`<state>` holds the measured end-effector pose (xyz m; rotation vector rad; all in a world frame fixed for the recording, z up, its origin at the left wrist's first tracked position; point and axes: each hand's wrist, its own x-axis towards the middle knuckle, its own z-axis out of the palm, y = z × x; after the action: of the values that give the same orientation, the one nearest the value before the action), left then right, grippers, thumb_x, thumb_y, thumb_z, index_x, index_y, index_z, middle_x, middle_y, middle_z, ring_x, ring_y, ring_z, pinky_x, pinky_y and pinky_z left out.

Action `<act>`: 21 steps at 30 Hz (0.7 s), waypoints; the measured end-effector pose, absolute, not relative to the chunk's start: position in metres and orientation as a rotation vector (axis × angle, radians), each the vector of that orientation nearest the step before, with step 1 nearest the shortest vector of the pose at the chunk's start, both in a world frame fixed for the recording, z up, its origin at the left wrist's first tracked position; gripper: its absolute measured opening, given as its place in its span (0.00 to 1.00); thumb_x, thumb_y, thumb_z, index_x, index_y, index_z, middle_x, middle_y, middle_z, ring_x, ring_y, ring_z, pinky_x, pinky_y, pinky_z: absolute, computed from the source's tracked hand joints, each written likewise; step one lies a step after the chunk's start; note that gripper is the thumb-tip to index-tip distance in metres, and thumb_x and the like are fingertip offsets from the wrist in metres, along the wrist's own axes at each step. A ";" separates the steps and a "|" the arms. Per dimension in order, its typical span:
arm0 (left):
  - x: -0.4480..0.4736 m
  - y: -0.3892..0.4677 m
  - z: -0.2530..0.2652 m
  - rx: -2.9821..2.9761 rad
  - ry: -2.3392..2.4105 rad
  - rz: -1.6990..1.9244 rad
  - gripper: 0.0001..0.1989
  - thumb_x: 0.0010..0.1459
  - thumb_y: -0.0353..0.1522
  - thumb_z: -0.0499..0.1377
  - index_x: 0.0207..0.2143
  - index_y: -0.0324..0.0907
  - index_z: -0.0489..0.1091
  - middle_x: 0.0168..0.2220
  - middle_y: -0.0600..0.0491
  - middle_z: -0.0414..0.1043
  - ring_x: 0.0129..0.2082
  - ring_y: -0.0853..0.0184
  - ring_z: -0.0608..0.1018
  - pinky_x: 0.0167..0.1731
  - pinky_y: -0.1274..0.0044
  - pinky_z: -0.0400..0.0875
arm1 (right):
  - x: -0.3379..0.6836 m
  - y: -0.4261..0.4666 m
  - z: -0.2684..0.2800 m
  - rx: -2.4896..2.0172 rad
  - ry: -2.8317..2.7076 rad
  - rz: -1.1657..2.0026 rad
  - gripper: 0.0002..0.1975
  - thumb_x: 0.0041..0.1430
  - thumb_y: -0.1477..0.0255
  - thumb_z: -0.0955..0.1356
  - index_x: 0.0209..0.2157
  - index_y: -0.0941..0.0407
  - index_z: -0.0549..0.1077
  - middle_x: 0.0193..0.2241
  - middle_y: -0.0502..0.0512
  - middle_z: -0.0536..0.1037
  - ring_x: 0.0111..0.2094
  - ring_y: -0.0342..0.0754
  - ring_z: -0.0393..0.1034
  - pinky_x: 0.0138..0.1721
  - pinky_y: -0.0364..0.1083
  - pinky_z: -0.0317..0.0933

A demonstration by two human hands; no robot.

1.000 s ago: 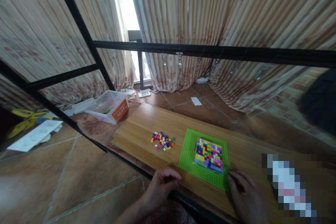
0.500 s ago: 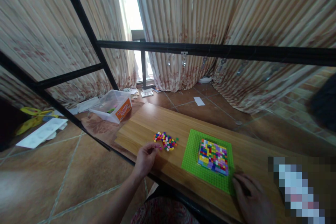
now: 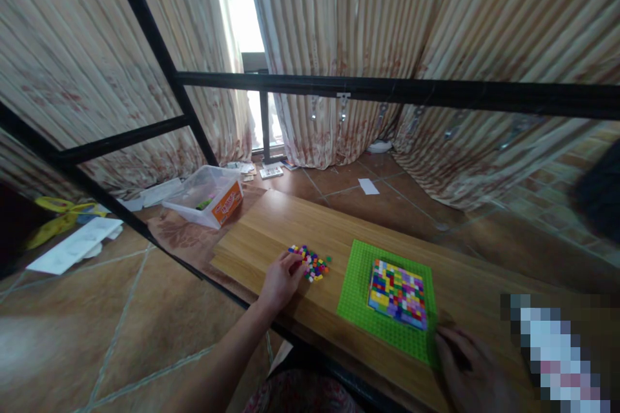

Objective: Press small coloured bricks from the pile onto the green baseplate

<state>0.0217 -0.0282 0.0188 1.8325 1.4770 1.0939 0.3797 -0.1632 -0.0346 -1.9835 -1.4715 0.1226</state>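
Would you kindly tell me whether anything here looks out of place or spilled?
A white sheet lies by itself on the tiled floor beyond the wooden table, perhaps dropped. The loose bricks by the left hand sit mostly in one heap, so they hardly look spilled.

The studded baseplate (image 3: 354, 297) was lime green, and the block of toy bricks (image 3: 397, 293) on it made a patchwork of yellow, red, green, pink, purple, white and blue. The loose toy bricks (image 3: 316, 265) mixed purple, yellow, orange, red, green and white. The surface (image 3: 281, 222) was honey-brown, wood-grained. The storage box (image 3: 194, 214) bore an orange label (image 3: 227, 204); the curtains (image 3: 334, 19), reddish floral blotches on cream.
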 end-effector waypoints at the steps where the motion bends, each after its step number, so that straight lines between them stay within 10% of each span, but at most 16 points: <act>1: 0.021 -0.028 0.019 1.840 1.460 1.098 0.06 0.56 0.34 0.60 0.35 0.43 0.76 0.35 0.49 0.73 0.32 0.66 0.75 0.35 0.76 0.69 | 0.380 -0.163 -0.035 -1.979 -1.471 0.127 0.29 0.56 0.45 0.59 0.37 0.54 0.77 0.45 0.61 0.76 0.43 0.59 0.72 0.45 0.58 0.66; 21: -0.001 0.004 0.031 1.979 1.841 0.683 0.09 0.58 0.27 0.54 0.34 0.39 0.75 0.38 0.47 0.73 0.37 0.64 0.75 0.39 0.74 0.67 | 0.376 -0.163 -0.029 -1.952 -1.501 0.061 0.25 0.58 0.49 0.61 0.36 0.54 0.77 0.43 0.61 0.76 0.41 0.57 0.72 0.42 0.55 0.67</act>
<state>-0.0009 0.0045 0.0310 1.9794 1.8407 0.6832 0.3762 -0.1625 -0.0295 -1.9524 -1.5010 0.0610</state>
